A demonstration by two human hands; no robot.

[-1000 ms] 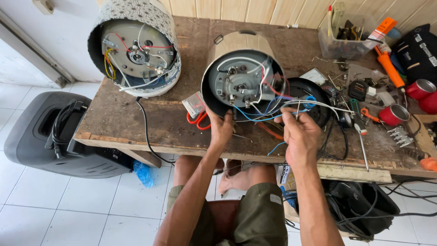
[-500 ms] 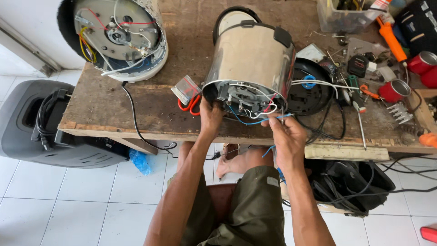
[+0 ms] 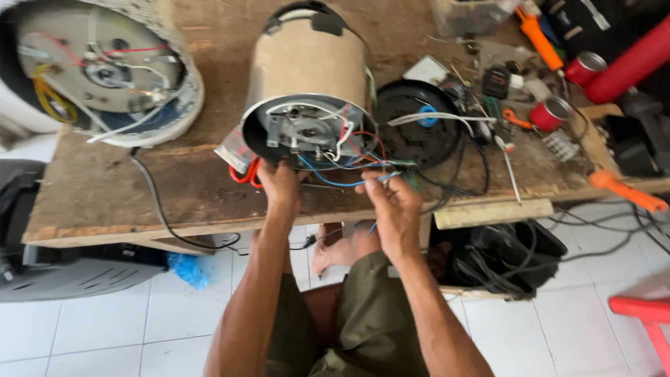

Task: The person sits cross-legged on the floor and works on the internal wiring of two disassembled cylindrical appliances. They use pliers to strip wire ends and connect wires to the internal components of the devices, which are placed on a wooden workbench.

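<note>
Head view looks down on a worn wooden tabletop (image 3: 105, 202) that fills the upper frame, and the risks run from the big things to the fine ones. At about 12 o'clock from the hands, a metal cooker body (image 3: 307, 70) lies on its side with its open underside (image 3: 307, 132) facing the person; being round, it could roll toward the near edge if the steadying grip slips. The left hand (image 3: 279, 185) is curled closed on the lower rim of that underside, just beside a red-handled tool (image 3: 244, 173) lying under the rim. The right hand (image 3: 394, 202), at 3 o'clock from the left one, has its fingers pinched shut on a bunch of thin blue wires (image 3: 342, 178) running out of the underside; a hard pull could, I judge, tear them from their terminals or cross bare ends. A second opened cooker base (image 3: 105, 70) sits at 10 o'clock, well apart. At 2 o'clock, the black cable (image 3: 453, 160) and small screwdriver (image 3: 508, 167) could snag a sleeve-less wrist and be dragged off.
</note>
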